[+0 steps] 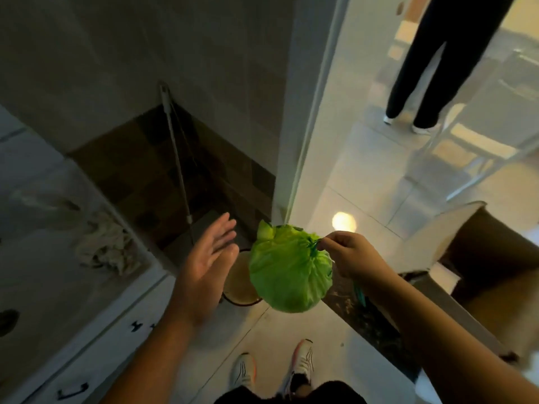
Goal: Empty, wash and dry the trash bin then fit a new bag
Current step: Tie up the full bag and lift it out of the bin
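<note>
Both of my forearms are reaching out from the bottom of the view, and my right hand is pinching the gathered, knotted top of the green trash bag between thumb and fingers, so the full bag is hanging in the air below my grip. Just under and to the left of the bag, the trash bin is standing on the pale floor, its round rim partly hidden by the bag and by my other hand. My left hand is hovering beside the bag with its fingers straight and spread, holding nothing and not touching the bag. My two white shoes are showing on the floor below. To the left, a crumpled cloth is lying on the grey desk, above white drawers with dark handles. A mop handle is leaning in the tiled corner behind the bin. To the right, an open cardboard box is sitting near the doorway, and beyond it another person's dark-trousered legs are standing beside a chair.
</note>
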